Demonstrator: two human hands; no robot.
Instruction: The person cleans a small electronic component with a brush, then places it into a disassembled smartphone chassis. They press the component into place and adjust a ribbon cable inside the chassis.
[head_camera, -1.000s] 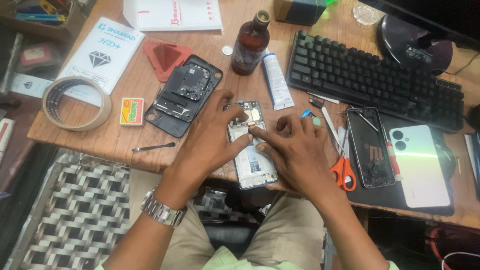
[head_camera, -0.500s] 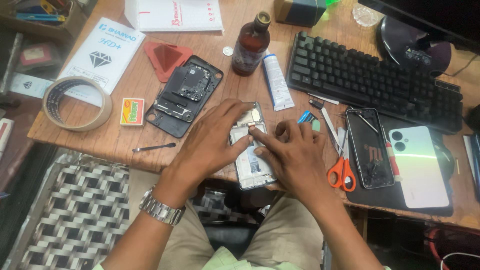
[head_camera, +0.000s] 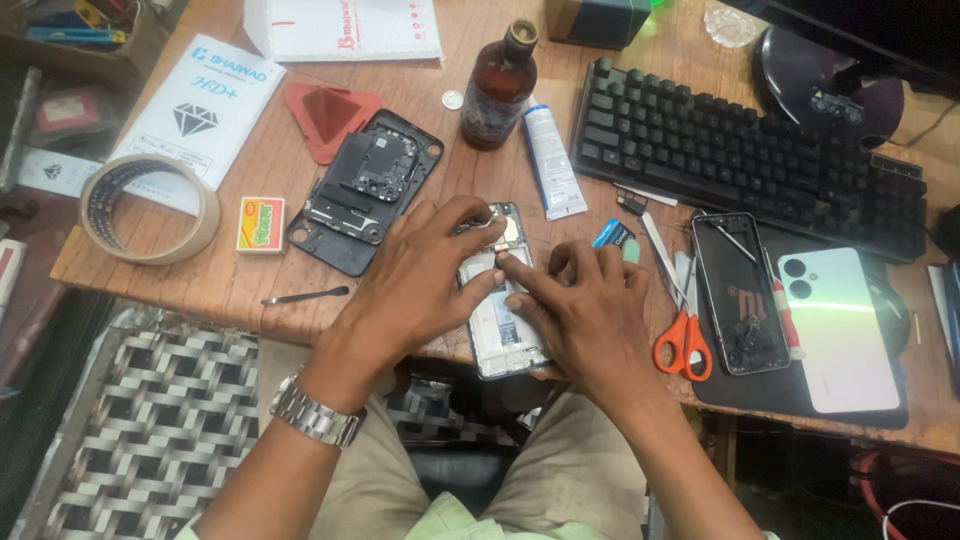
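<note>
- Since the earlier frame, little is changed: the opened phone (head_camera: 497, 300) is still pinned between both hands.
- Its long axis is run away from the body.
- The left hand (head_camera: 420, 280) is spread flat; the right hand (head_camera: 580, 310) is pressed down by its forefinger.

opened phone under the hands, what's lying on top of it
Both hands rest on the opened phone: the left hand covers its left edge, and the right hand presses a fingertip near its upper part. Bare internals show between them. Whatever lies beneath the palms is hidden.
</note>
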